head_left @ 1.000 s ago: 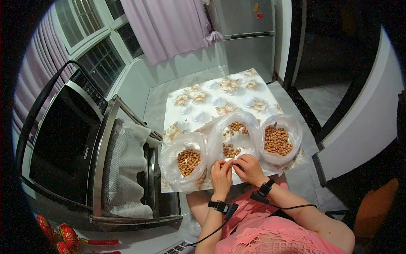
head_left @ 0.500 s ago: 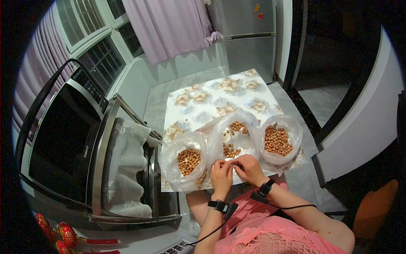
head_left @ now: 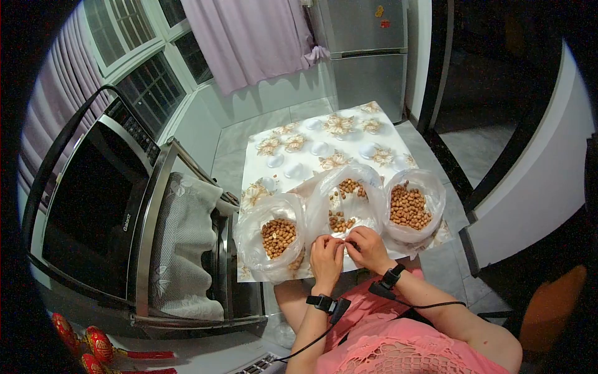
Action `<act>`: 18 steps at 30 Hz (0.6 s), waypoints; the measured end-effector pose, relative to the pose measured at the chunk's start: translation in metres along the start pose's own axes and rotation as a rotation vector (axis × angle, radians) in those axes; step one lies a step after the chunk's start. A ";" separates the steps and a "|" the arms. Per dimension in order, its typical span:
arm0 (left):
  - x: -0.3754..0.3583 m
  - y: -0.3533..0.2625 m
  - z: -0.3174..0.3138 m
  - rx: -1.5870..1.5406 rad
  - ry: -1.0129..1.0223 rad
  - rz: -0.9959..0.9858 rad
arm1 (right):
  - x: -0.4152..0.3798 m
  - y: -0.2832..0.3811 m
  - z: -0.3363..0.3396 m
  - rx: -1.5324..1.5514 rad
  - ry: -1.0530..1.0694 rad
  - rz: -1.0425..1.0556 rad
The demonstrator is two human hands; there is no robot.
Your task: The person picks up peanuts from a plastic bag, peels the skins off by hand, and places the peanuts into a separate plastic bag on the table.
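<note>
Three open plastic bags stand side by side near the table's front edge. The left bag [head_left: 252, 246] and the right bag [head_left: 439, 202] each hold a heap of brown nuts. Inside the middle bag [head_left: 319, 199] lie two smaller groups of nuts. My left hand [head_left: 327, 254] and my right hand [head_left: 367, 248] meet at the front rim of the middle bag, fingertips pinched close together. What they pinch is too small and hidden to make out.
A flowered cloth covers the table [head_left: 299, 169]. On the left a microwave [head_left: 93, 206] sits on a metal rack [head_left: 146, 280]. Behind the table are a fridge [head_left: 367, 81] and a curtain [head_left: 249, 43]. Cables run from both wristbands.
The fingertips have shifted very slightly, with my right hand a little higher. The bags and nuts have not moved.
</note>
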State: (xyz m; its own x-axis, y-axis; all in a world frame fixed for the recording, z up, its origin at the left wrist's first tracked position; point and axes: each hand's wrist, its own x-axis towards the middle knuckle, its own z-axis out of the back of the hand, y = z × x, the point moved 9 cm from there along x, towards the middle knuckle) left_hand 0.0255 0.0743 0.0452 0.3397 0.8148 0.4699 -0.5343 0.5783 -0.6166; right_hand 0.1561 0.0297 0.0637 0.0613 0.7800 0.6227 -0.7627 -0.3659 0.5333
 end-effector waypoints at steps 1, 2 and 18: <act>0.000 0.000 0.000 0.000 -0.002 -0.002 | 0.000 -0.001 -0.001 0.002 0.004 -0.008; 0.000 0.000 0.000 0.000 -0.005 -0.003 | 0.000 -0.002 -0.001 0.004 0.008 -0.017; 0.000 -0.002 0.001 -0.003 -0.016 -0.004 | 0.002 0.004 -0.001 0.042 0.080 0.030</act>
State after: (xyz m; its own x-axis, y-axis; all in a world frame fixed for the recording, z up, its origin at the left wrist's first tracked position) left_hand 0.0257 0.0729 0.0476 0.3293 0.8117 0.4823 -0.5307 0.5816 -0.6165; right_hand 0.1524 0.0301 0.0668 -0.0139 0.8058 0.5920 -0.7353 -0.4094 0.5401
